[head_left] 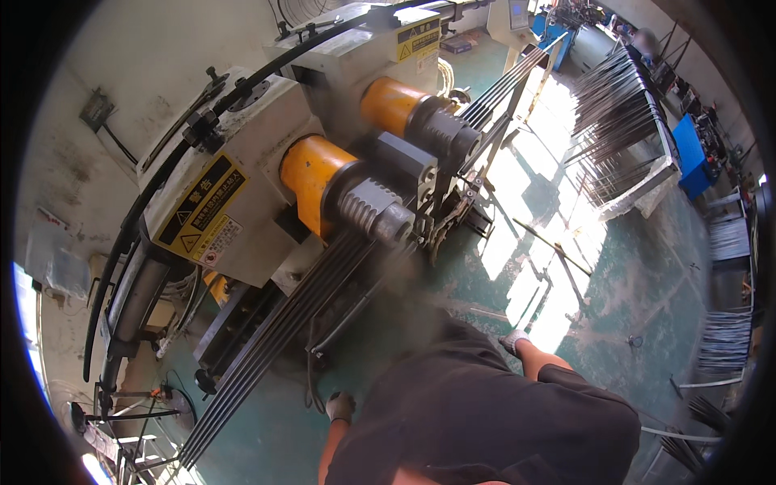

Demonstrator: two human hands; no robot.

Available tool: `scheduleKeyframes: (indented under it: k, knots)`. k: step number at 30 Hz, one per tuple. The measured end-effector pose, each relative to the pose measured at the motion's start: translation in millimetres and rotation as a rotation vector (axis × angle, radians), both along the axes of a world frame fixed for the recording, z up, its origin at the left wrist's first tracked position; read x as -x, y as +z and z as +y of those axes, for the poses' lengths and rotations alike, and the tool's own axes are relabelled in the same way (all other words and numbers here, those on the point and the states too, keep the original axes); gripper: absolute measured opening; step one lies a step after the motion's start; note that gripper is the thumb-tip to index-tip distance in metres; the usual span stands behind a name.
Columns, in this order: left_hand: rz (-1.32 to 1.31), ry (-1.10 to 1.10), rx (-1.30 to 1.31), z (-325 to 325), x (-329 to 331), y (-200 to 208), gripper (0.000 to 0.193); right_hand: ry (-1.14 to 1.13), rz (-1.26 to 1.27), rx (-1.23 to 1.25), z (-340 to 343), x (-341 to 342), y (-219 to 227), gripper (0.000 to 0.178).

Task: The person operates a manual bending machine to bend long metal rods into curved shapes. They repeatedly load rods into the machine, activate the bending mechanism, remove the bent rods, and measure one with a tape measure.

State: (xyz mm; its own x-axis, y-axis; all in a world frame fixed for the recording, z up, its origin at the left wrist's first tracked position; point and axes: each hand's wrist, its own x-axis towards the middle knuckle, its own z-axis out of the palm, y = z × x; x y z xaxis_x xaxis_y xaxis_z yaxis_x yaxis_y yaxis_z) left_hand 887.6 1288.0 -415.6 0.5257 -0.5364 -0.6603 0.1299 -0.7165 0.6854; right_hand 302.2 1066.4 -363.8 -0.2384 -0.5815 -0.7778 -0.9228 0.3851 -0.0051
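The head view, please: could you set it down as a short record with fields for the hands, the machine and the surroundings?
Left hand: gloved, down by the person's side, holding nothing visible, close to the long dark rods.
Right hand: gloved, at the person's side, whether it holds anything cannot be told.
Machine: pale housing, two orange cylinders with grey ribbed rollers.
Rods: a bundle lies along the machine, under the rollers.
Floor: green, sunlit patches.
Rack: more rods stacked, upper right.

Rod rack (638,121) far right, blue cabinet (691,153) beside it, green floor (647,275)
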Motion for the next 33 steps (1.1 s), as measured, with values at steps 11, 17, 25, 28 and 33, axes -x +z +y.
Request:
scheduleKeyframes:
  k: [11, 17, 25, 28, 33]
  knots:
    - [-0.249, -0.074, -0.173, -16.1, 51.0, -15.8, 0.047, -0.001, -0.439, 0.288, -122.9, -106.2, 58.9, 0.053]
    - [-0.753, -0.576, -0.146, -44.9, 35.1, -7.0, 0.047, 0.044, -0.392, 0.197, -134.1, -81.3, 47.8, 0.052]
    - [-0.661, -0.194, 0.106, -114.0, 57.0, 128.8, 0.032, -0.217, -0.226, 0.381, -185.7, 95.2, -76.6, 0.039]
    - [-0.918, -0.198, 0.127, -99.4, 24.2, 204.1, 0.036, -0.454, -0.470, 0.444, -250.5, 41.3, 34.9, 0.036]
    - [0.332, 0.402, 1.172, -172.4, 18.4, 335.9, 0.039, -0.360, -0.363, 1.021, -377.1, 116.0, 155.7, 0.036]
